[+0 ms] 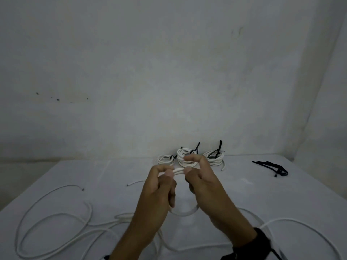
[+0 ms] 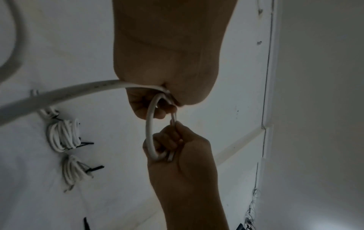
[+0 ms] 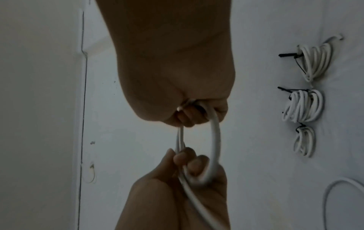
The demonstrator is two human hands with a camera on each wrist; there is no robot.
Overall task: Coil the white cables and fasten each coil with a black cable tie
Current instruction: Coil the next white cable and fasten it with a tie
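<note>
Far left on the white table (image 1: 244, 194), loose white cable (image 1: 56, 214) is seen sprawled in wide slack loops, its free end lying apart near the middle. Toward the centre, the left hand (image 1: 159, 186) is raised above the table with thumb and fingers pinched on one side of a small coil (image 1: 185, 212) being started; the opposite side is pinched by the right hand (image 1: 201, 177), fingers curled through the ring. Behind the hands, at the table's far edge, three finished coils (image 1: 181, 156) are lined up, each bound with a black tie. Far right, spare black cable ties (image 1: 272, 167) are heaped well apart from the work. The cable is judged light and fairly stiff, springy enough to unwind if released, and smooth enough to slip, so the turns are best gripped where they overlap while the trailing length is fed in. Faint print runs along the cable in the left wrist view, but it cannot be read.
</note>
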